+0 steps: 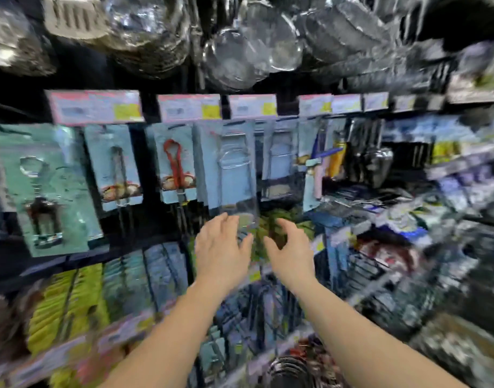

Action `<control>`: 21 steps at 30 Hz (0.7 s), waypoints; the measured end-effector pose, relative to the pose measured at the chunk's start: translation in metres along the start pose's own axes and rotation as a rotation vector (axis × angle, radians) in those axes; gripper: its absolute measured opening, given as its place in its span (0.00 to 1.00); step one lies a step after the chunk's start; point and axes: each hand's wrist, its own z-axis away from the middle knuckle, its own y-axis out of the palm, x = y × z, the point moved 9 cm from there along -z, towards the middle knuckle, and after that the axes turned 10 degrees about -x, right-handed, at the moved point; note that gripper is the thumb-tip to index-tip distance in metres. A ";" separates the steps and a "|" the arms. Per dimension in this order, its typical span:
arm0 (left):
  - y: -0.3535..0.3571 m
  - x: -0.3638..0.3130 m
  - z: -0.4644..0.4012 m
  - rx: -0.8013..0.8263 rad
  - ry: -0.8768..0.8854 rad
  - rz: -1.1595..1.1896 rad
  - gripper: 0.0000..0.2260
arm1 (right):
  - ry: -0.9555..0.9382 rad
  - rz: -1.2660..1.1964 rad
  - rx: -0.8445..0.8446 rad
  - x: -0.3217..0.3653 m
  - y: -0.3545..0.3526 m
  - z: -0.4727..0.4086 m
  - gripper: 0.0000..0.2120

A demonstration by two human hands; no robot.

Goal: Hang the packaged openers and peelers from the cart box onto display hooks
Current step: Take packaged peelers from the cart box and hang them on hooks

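Centrally, two bare hands reach toward one pale blue blister-carded package with a clear plastic front (234,166), which hangs at the front of a stack of like cards on a display hook; this package serves as the landmark. Left hand (222,247): directly below the package's lower edge, fingers spread and nearly straight, fingertips at or just touching the clear plastic, grasping nothing. Right hand (292,254): below and right of the package, fingers loosely curved, released, holding nothing. Left of the package hang three further cards in a row: one blue card bearing a red-handled opener (177,163), one blue card with a slim metal tool (114,166), and, farthest left, one large teal card carrying a metal corkscrew (45,189). Right of the package hangs one more pale blue card (279,161), then blurred goods whose kind cannot be told. Above the package runs a strip of pink-edged price labels with yellow patches (189,107); at least five are countable. Higher still hang shiny steel strainers and bowls (251,51). Below the package, yellow-green and blue packets (72,298) fill the lower hooks, partly hidden behind both forearms. Motion blur obscures finer detail.
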 end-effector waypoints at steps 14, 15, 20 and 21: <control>0.263 -0.407 0.068 0.379 0.452 0.104 0.24 | 0.246 0.693 -0.292 -0.287 -0.362 -0.076 0.24; 0.278 -0.422 0.074 0.408 0.476 0.105 0.24 | 0.263 0.707 -0.293 -0.302 -0.373 -0.077 0.24; 0.378 -0.476 0.105 0.601 0.560 0.108 0.25 | 0.454 0.703 -0.319 -0.395 -0.414 -0.080 0.25; 0.402 -0.482 0.110 0.646 0.564 0.105 0.26 | 0.495 0.701 -0.325 -0.414 -0.420 -0.081 0.25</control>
